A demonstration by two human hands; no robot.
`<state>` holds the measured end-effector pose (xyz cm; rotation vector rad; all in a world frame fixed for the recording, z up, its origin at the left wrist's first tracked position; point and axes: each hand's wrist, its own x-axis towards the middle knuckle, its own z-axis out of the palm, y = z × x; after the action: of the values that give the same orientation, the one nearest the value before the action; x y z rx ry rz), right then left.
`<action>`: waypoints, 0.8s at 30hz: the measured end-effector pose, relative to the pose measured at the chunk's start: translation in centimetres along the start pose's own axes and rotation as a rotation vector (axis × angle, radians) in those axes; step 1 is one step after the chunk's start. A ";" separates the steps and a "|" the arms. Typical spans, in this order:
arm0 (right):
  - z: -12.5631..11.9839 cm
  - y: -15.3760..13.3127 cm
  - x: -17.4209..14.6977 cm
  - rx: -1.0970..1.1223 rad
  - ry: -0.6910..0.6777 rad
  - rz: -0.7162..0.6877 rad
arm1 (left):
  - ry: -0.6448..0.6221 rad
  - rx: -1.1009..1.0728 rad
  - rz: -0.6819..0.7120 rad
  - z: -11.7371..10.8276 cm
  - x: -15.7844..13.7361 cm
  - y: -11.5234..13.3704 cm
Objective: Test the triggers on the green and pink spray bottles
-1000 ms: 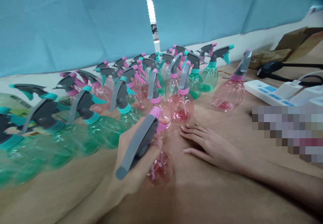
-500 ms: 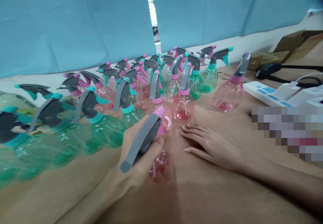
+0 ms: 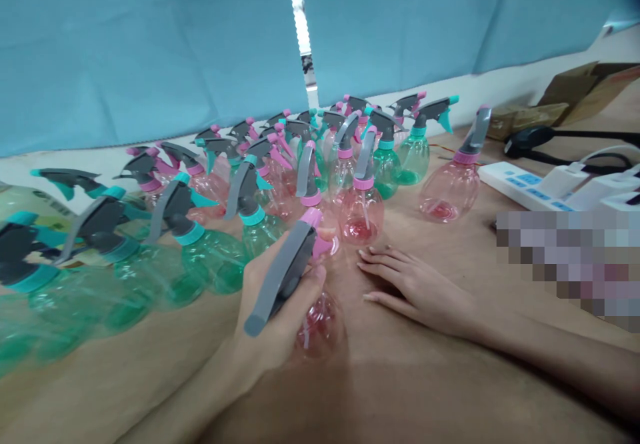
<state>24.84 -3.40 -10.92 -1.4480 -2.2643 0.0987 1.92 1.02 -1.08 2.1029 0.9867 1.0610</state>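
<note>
Fingers curled, the left hand (image 3: 287, 333) grips a round pink plastic sprayer (image 3: 285, 272); green plastic sprayers (image 3: 214, 257) crowd left of it, the right hand (image 3: 417, 289) lies right, fingers seemingly slightly spread.

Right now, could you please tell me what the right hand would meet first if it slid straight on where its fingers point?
The right hand would probably first meet the pink spray bottle partly hidden behind the left hand, though depth there is unclear.

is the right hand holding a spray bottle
No, the right hand rests on the table while the left hand grips a pink spray bottle.
</note>
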 end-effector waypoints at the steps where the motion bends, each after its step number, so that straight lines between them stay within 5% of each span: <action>1: 0.0 0.0 0.0 0.004 0.004 0.000 | -0.008 0.004 0.001 0.1 0.0 0.1; 24: -0.1 -0.4 0.0 0.066 -0.003 0.010 | -0.013 0.031 -0.016 0.3 0.5 1.0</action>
<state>24.52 -3.65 -10.74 -1.4263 -2.2351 0.1765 2.69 0.85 -0.28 2.1211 1.0177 1.0289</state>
